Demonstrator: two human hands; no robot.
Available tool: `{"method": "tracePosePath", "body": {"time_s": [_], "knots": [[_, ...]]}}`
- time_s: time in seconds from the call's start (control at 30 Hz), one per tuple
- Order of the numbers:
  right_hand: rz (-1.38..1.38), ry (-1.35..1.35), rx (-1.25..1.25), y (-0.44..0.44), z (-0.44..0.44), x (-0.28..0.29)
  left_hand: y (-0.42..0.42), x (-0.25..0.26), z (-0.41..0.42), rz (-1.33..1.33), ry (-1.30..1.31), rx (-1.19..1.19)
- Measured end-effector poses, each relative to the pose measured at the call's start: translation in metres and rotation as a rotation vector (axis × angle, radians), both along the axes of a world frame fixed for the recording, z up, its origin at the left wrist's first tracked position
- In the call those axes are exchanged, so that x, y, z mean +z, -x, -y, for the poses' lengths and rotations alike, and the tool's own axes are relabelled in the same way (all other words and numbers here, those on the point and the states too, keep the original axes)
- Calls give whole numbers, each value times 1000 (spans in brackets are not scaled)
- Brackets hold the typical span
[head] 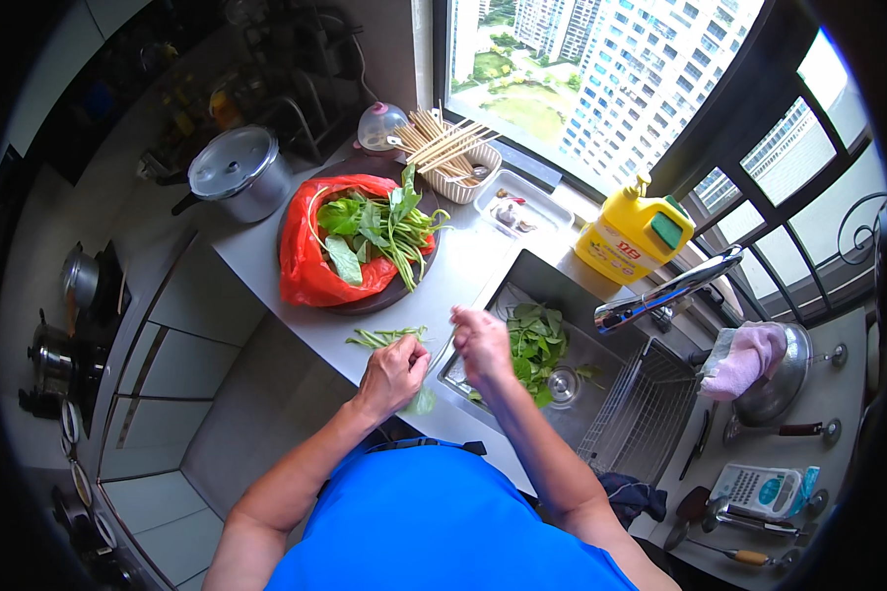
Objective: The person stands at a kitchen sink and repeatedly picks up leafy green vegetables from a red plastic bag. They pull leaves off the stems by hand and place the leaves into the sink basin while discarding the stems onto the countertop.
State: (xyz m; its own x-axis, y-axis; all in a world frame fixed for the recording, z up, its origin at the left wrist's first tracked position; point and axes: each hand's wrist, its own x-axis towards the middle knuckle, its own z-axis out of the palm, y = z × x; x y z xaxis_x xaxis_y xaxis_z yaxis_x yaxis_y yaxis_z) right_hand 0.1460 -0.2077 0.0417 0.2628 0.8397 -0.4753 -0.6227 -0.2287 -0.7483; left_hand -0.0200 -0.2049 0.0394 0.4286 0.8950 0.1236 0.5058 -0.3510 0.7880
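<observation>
My left hand (393,373) is closed over the counter's front edge, its fingers pinching a thin green stem with a leaf (421,401) hanging below. My right hand (482,343), slightly blurred, is raised beside the sink's near left corner, fingers curled around the upper part of what looks like the same thin strand. Between the hands and a red plastic bag lies a small pile of cut green stems (384,337). The red plastic bag (299,255) stands open, full of leafy greens (369,225) with long stems. Loose green leaves (536,343) lie in the sink, beside the drain.
The steel sink (606,354) holds a wire basket (628,414) at its right. Behind stand a yellow detergent jug (628,236), a chrome faucet (665,288), a tray with garlic (525,207) and a basket of chopsticks (454,159). A pressure cooker (240,173) stands left.
</observation>
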Motion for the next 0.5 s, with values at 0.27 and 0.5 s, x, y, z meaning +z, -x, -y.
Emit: {"method": "tracePosePath", "body": {"time_s": [0.27, 0.5], "knots": [[131, -467, -247, -63, -13, 60, 51, -70, -22, -190, -69, 74], [461, -338, 119, -37, -1, 38, 18, -10, -26, 11, -84, 87]]}}
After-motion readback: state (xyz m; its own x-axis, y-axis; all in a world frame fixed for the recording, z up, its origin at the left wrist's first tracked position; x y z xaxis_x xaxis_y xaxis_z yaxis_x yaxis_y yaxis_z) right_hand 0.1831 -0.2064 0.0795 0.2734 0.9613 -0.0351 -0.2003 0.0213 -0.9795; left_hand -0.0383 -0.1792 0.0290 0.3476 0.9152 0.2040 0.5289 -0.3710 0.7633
